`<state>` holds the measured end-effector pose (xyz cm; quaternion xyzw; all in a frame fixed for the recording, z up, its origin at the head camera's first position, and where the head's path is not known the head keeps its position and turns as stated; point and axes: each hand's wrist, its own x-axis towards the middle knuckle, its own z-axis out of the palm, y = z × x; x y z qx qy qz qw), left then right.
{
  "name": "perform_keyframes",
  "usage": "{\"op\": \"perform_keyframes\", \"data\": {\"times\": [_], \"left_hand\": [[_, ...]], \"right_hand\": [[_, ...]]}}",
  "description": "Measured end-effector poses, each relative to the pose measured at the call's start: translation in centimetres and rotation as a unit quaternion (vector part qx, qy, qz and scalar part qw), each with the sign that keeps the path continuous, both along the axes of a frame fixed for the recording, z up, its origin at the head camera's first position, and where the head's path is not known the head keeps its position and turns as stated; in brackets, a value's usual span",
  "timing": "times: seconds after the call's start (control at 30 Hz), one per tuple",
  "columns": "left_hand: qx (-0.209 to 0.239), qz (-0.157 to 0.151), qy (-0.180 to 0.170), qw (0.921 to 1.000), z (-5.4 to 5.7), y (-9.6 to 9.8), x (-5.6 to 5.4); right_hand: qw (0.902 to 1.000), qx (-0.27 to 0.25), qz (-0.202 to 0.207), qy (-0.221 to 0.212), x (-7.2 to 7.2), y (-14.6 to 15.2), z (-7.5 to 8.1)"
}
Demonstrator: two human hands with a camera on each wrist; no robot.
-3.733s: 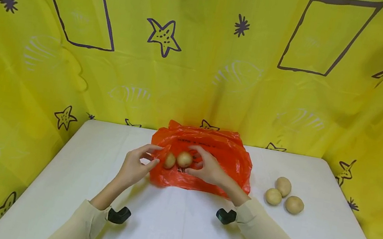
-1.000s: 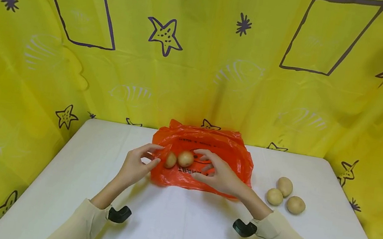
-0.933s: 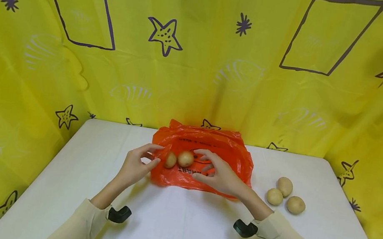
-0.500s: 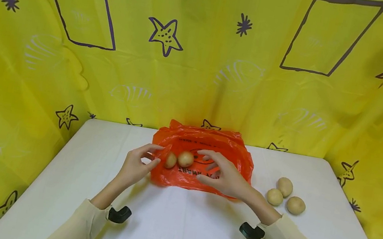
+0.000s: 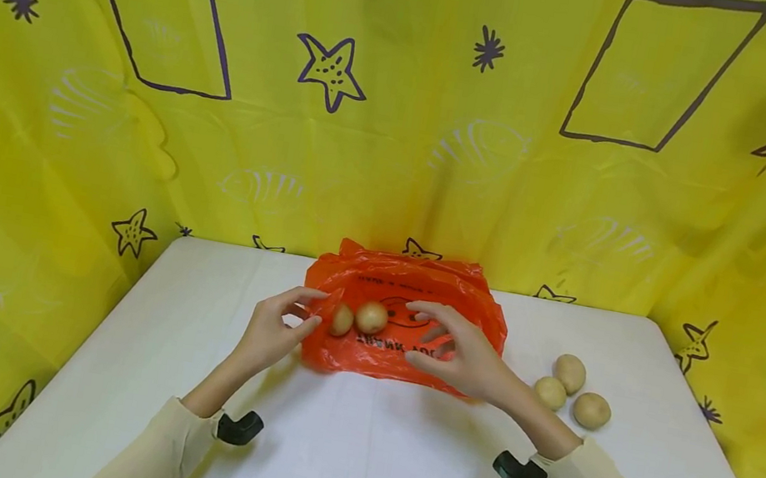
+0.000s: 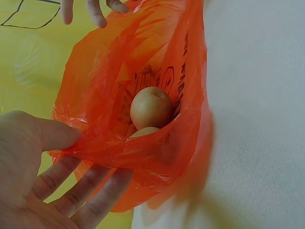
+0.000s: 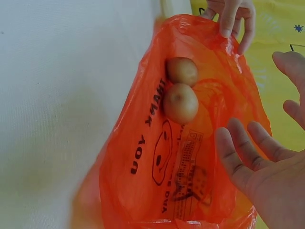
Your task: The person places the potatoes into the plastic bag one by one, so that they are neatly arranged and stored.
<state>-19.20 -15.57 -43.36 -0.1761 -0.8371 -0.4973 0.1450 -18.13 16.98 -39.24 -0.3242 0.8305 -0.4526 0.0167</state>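
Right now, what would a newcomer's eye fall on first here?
The red plastic bag, on the white table against the yellow curtain, with two potatoes inside towards its left end. There the left hand pinches its rim, while the right hand is over its right part, holding nothing. Three more potatoes sit to the bag's right.

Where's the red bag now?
In the head view, the red bag is near centre, at the far edge of the table, left of the three loose potatoes.
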Motion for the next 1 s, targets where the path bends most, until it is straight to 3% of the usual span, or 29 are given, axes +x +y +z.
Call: {"op": "perform_keyframes", "data": {"times": [0.57, 1.0], "left_hand": [[-0.004, 0.004, -0.014, 0.9999, 0.0, 0.0, 0.1], [-0.005, 0.002, -0.018, 0.9998, 0.1, 0.0, 0.1]], "right_hand": [[0.9981, -0.011, -0.042, 0.044, 0.0, 3.2, 0.0], [0.9902, -0.013, -0.098, 0.099, 0.4, 7.0, 0.2]]}}
